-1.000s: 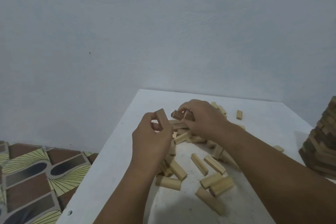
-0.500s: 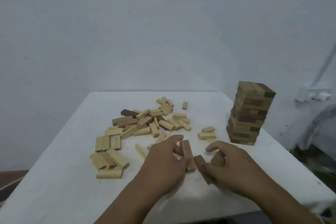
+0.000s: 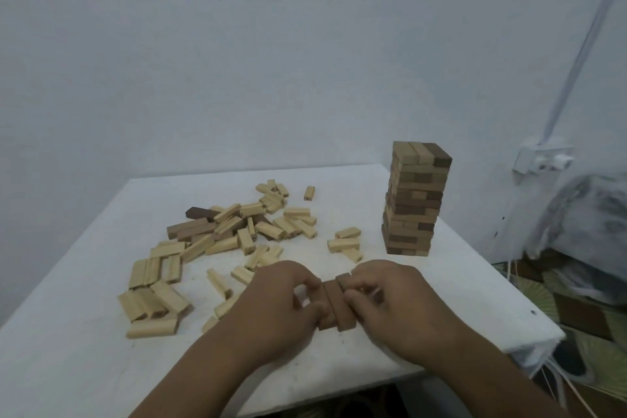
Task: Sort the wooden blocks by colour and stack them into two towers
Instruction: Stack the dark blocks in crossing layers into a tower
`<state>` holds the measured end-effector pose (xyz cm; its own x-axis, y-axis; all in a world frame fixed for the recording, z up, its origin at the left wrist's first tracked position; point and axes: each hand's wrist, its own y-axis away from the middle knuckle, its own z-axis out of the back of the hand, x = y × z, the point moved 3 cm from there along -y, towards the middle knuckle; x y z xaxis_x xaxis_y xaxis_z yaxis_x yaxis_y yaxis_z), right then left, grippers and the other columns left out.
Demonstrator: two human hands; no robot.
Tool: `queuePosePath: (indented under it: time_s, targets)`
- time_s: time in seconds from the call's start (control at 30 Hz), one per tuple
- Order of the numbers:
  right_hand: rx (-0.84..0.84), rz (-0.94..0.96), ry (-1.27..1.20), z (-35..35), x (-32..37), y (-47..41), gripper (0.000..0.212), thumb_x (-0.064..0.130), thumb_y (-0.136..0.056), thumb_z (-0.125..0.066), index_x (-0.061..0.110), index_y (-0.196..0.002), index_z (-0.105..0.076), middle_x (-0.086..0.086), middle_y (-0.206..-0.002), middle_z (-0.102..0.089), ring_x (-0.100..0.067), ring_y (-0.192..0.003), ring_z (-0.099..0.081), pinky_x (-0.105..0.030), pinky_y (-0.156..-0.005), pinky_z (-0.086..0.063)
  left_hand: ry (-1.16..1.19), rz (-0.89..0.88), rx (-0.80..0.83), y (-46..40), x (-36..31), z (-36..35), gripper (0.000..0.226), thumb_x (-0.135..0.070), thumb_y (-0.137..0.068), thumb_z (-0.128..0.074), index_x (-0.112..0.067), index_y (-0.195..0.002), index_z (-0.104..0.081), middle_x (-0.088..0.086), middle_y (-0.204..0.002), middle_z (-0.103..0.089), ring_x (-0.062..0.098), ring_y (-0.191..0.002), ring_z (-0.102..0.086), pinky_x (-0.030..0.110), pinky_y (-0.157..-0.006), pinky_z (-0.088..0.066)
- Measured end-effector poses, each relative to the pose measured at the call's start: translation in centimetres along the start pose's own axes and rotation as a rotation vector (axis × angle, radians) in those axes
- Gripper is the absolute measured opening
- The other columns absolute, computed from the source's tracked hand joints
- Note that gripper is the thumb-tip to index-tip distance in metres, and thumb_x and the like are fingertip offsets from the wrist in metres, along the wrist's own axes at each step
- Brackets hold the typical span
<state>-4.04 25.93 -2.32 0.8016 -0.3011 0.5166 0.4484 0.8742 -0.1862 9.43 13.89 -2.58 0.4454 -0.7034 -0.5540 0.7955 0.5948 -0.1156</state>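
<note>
Two dark brown blocks point(image 3: 336, 304) side by side, touching, flat on the white counter point(image 3: 84, 282), near its front edge, held between two hands. Behind and to the left, a messy pile of light blocks point(image 3: 258, 224), many lying flat, some on top of others. A few dark blocks point(image 3: 190, 229) mixed in at the left of the pile. Small row of light blocks point(image 3: 156, 270) side by side at the left, more loose ones in front of it. Three light blocks point(image 3: 346, 243) a bit apart on the right. At the back right, a tall tower point(image 3: 414, 200), upright, built of light and dark blocks mixed in layers.
</note>
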Motion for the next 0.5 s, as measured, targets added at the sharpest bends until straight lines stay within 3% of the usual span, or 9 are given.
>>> queuePosePath:
  time_s: [0.07, 0.17, 0.23, 0.37, 0.5]
  targets:
    - [0.059, 0.056, -0.042, 0.1, 0.1, 0.0, 0.01, 0.035, -0.087, -0.07, 0.031, -0.092, -0.077, 0.018, -0.1, -0.065, 0.001, -0.092, -0.058, -0.019, -0.081, -0.051, 0.005, -0.038, 0.044, 0.0, 0.2, 0.0, 0.029, -0.03, -0.089, -0.068, -0.03, -0.117, -0.065, -0.016, -0.11, -0.061, 0.001, -0.089, -0.059, 0.02, -0.082, -0.048]
    - [0.172, 0.062, -0.076, 0.0, 0.0, 0.0, 0.033, 0.04, -0.071, -0.084, 0.033, -0.103, -0.077, 0.025, -0.108, -0.061, 0.004, -0.092, -0.057, -0.012, -0.078, -0.049, -0.002, -0.076, 0.078, 0.0, 0.7, 0.1, 0.034, -0.014, -0.091, -0.064, -0.034, -0.119, -0.064, -0.017, -0.109, -0.061, 0.002, -0.089, -0.061, 0.02, -0.083, -0.051]
    - [0.155, 0.061, -0.082, -0.1, -0.2, -0.1, 0.041, 0.037, -0.067, -0.088, 0.031, -0.106, -0.077, 0.025, -0.109, -0.061, 0.003, -0.093, -0.058, -0.011, -0.08, -0.049, -0.004, -0.099, 0.07, -0.1, 0.9, 0.1, 0.04, -0.008, -0.091, -0.062, -0.035, -0.12, -0.064, -0.019, -0.11, -0.06, 0.001, -0.088, -0.061, 0.015, -0.081, -0.049]
    - [0.105, 0.109, -0.116, -0.3, -0.2, -0.2, 0.034, 0.031, -0.071, -0.086, 0.029, -0.103, -0.078, 0.027, -0.103, -0.062, 0.008, -0.1, -0.057, -0.004, -0.08, -0.044, 0.004, -0.177, 0.105, -0.3, 0.9, -0.2, 0.036, -0.002, -0.089, -0.06, -0.029, -0.109, -0.068, -0.015, -0.104, -0.064, 0.004, -0.086, -0.06, 0.024, -0.081, -0.051]
    - [0.089, 0.129, -0.111, -0.3, 0.0, -0.1, 0.03, 0.029, -0.073, -0.085, 0.028, -0.103, -0.078, 0.028, -0.101, -0.06, 0.007, -0.101, -0.057, -0.004, -0.081, -0.044, 0.003, -0.176, 0.079, -0.3, 1.2, -0.2, 0.037, -0.005, -0.089, -0.063, -0.031, -0.115, -0.068, -0.014, -0.103, -0.065, 0.004, -0.085, -0.06, 0.024, -0.08, -0.051]
